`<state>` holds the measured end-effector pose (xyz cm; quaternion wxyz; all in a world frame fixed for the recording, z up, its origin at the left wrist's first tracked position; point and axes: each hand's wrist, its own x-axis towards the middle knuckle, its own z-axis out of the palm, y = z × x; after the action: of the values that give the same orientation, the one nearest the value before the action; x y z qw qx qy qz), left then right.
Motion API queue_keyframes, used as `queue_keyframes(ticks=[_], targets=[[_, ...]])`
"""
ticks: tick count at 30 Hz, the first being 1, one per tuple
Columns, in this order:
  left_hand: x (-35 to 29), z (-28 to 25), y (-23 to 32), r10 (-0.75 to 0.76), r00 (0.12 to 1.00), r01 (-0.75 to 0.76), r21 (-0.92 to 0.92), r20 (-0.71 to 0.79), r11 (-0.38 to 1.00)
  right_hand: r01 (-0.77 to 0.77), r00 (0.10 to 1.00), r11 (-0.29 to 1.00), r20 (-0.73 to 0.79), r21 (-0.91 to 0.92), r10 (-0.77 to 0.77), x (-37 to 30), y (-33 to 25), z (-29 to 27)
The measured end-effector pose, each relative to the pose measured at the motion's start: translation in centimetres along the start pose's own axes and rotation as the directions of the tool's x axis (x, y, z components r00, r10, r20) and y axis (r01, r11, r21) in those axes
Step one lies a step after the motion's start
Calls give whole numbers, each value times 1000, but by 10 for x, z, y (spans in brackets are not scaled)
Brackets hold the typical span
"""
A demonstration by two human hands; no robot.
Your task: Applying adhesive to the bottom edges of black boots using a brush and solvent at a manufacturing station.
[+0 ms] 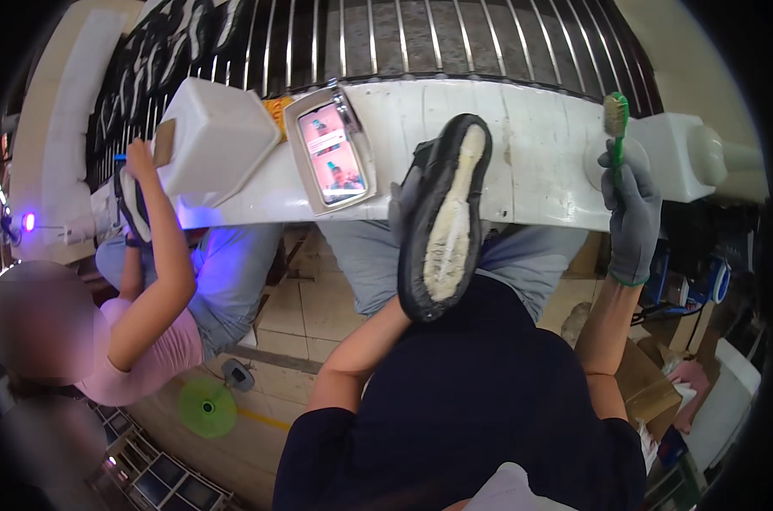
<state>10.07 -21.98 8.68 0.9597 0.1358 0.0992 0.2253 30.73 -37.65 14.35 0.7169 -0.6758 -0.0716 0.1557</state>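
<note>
My left hand (401, 203), in a grey glove, grips a black shoe upper (419, 247) from behind and holds it up at the table's near edge. Its underside faces me, with a long cream-coloured middle strip (451, 243) inside a black border. Most of the left fingers are hidden behind the shoe. On the right, my gloved right hand (635, 209) is closed around the handle of a green toothbrush (620, 128). The brush stands upright, bristles at the top, well apart from the shoe.
A phone (331, 157) rests in an open box on the white table (540, 170). Beside it stands a white container (212, 140); another white container (672, 157) is at the right. Behind runs a metal roller conveyor (386, 38) with shoes at left. A co-worker (156, 332) handles a shoe on my left.
</note>
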Motion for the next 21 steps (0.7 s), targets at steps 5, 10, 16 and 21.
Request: queue_keyframes(ticks=[5, 10, 16, 21], targets=[[8, -32, 7, -184, 983, 181, -274, 17, 945, 153, 857, 980, 510, -129, -67, -33, -24, 51], [18, -88, -25, -303, 953, 280, -430, 15, 859, 122, 774, 967, 631, -225, 50, -60, -27, 71], [2, -72, -15, -223, 975, 216, -224, -5, 950, 189, 764, 933, 643, -307, 57, -73, -22, 72], [-3, -39, 2, -184, 983, 186, -141, 28, 972, 152, 775, 920, 622, -361, 116, -76, -19, 73]])
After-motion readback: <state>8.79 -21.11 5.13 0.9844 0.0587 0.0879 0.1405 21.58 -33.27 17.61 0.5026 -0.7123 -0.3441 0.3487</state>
